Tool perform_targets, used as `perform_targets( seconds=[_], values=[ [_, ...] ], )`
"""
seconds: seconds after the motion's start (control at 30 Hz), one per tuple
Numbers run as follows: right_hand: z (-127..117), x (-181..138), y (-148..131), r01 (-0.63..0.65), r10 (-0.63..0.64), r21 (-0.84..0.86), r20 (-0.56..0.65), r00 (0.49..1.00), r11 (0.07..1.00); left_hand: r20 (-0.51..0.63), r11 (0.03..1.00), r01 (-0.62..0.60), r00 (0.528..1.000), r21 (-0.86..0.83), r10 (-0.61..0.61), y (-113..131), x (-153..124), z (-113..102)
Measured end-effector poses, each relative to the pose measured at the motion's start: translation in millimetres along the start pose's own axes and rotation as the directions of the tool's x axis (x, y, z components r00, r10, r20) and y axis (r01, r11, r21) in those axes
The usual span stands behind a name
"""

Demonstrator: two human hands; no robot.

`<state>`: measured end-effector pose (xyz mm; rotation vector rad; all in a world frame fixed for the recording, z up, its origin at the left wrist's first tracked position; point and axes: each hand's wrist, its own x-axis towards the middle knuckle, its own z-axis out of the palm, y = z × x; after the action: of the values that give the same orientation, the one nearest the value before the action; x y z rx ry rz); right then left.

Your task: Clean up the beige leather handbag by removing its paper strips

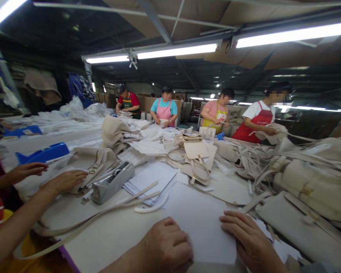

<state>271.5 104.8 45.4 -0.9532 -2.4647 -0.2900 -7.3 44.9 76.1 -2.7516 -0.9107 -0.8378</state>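
Observation:
A white sheet of paper [199, 216] lies flat on the table in front of me. My left hand [166, 244] rests on its near left edge with the fingers curled under into a loose fist; nothing shows in it. My right hand [246, 237] lies flat on the sheet's right edge, fingers stretched out and together. A long cream strap [125, 203] runs across the table just beyond the left hand, and a short white curved strip [153, 206] lies by the sheet's far left corner.
A grey tape dispenser [110, 184] and a stack of white sheets [152, 178] stand beyond. Cream bags [309, 189] pile up at right, more in the middle [197, 155]. A co-worker's hands [65, 180] reach in from the left. Several people work at the far end.

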Motion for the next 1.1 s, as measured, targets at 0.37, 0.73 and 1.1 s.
perform_targets(
  seconds=[0.37, 0.73, 1.1],
  values=[
    [0, -12, -12, -0.219, 0.189, 0.017, 0.446, 0.875, 0.976, 0.258, 0.986, -0.147, 0.958, 0.074, 0.124, 6, -11, 65],
    [-13, 4, -18, -0.423, 0.394, 0.023, 0.325, 0.860, 0.906, 0.338, 0.990, -0.098, 0.939, 0.102, 0.058, 4, -22, 69],
    [22, 59, -63, -0.416, 0.370, -0.032, 0.522, 0.769, 0.909, 0.438, 0.983, -0.176, 0.888, 0.044, 0.139, 1, -33, 76]
  ],
)
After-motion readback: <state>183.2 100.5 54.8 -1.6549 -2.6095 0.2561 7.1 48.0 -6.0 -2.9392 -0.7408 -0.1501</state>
